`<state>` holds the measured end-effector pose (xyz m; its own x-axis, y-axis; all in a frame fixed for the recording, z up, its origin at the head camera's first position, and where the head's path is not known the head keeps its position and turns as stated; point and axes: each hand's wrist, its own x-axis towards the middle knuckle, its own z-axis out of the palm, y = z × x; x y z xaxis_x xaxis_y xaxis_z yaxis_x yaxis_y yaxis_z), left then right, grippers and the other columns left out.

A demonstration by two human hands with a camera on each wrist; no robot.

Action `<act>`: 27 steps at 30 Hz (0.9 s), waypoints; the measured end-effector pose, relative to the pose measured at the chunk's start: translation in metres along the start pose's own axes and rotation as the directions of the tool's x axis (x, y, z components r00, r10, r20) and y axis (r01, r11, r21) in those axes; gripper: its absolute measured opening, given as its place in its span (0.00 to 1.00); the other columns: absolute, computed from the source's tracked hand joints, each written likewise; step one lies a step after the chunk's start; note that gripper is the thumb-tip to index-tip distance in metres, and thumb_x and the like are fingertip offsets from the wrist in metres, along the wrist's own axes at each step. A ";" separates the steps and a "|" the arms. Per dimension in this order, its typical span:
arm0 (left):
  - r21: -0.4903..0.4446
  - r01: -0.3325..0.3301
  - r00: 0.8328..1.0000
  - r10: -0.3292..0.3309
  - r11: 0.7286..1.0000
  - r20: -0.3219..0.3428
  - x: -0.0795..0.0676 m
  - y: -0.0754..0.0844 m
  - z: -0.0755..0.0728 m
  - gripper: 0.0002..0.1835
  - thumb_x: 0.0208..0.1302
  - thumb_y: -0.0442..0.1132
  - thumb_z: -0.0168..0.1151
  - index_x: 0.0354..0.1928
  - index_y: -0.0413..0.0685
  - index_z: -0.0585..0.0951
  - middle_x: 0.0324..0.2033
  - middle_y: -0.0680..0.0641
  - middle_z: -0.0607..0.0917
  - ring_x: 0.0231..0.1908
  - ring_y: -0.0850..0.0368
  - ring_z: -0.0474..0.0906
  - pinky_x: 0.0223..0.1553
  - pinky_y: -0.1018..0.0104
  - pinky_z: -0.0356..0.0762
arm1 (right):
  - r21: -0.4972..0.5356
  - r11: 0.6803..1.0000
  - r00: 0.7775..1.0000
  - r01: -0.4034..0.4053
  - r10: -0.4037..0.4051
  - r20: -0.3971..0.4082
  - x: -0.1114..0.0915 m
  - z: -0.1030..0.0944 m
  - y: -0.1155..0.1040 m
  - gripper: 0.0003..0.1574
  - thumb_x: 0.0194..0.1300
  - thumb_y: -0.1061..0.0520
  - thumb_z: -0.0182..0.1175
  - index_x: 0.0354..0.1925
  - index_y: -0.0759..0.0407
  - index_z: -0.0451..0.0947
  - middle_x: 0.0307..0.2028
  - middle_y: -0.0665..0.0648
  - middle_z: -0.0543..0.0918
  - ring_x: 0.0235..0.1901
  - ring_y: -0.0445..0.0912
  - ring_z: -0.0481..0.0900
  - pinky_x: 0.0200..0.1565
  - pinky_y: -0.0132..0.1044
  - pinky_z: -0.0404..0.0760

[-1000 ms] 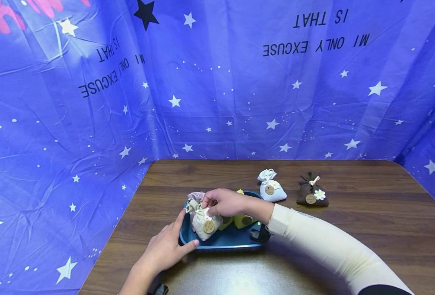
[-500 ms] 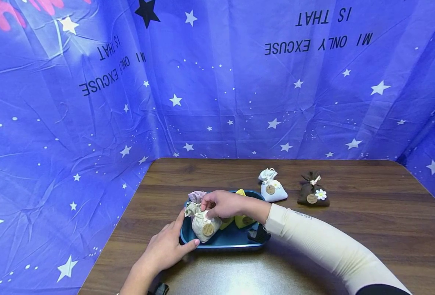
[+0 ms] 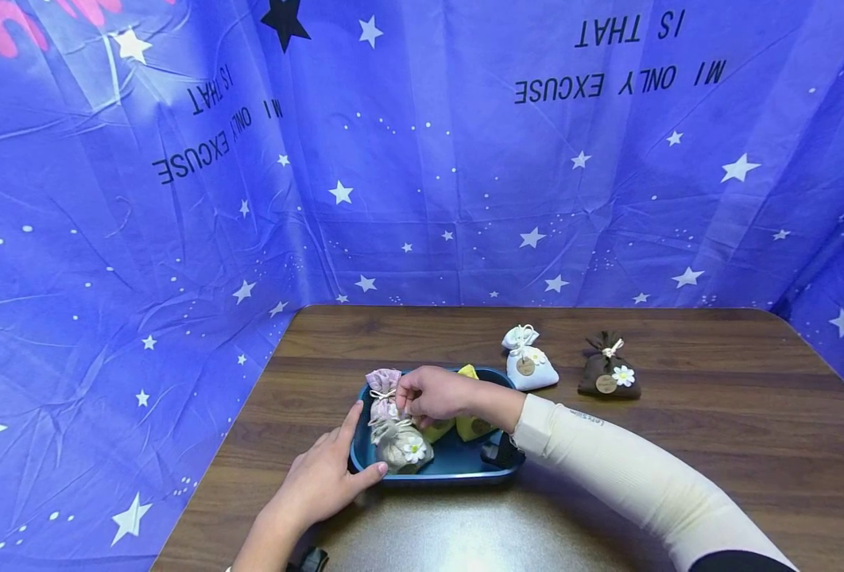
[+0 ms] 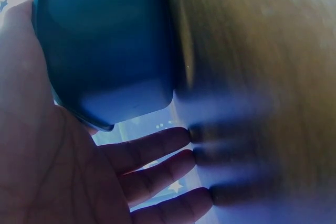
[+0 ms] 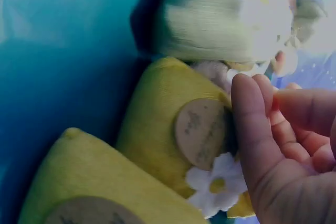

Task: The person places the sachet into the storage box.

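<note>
Blue cloth printed with white stars (image 3: 179, 342) hangs around a brown wood-grain bench (image 3: 737, 397). The left hand (image 3: 325, 479) rests against the left end of a dark-blue rounded oblong tray (image 3: 458, 479), its grip loose, fingers extended. Inside that end, a lilac drawstring cloth pouch (image 3: 382, 383) lies behind a greyish-beige cloth pouch (image 3: 393, 458). The right hand (image 3: 436, 395) is next, fingertips drawn together; whether its grip holds anything cannot be told. Beneath it sit two yellow cloth pouches (image 5: 149, 119). Beyond the tray are a white cloth pouch (image 3: 532, 376) and, rightmost, a dark-brown cloth pouch (image 3: 597, 369).
</note>
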<state>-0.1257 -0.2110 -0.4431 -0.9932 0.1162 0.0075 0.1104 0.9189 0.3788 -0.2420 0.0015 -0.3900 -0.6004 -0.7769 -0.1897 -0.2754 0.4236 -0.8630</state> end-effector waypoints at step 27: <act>-0.002 0.022 0.999 -0.022 1.000 0.038 0.001 0.001 -0.001 0.57 0.55 0.76 0.58 0.79 0.56 0.50 0.63 0.38 0.76 0.62 0.40 0.72 0.53 0.37 0.72 | 0.138 0.990 0.999 0.042 -0.039 -0.024 -0.041 -0.044 0.002 0.10 0.66 0.70 0.54 0.46 0.73 0.74 0.36 0.62 0.79 0.36 0.54 0.80 0.39 0.45 0.82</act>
<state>-0.1268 -0.2102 -0.4416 -0.9933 0.1100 -0.0363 0.0881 0.9206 0.3804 -0.2512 0.0545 -0.3637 -0.6073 -0.7812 -0.1447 -0.1937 0.3222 -0.9266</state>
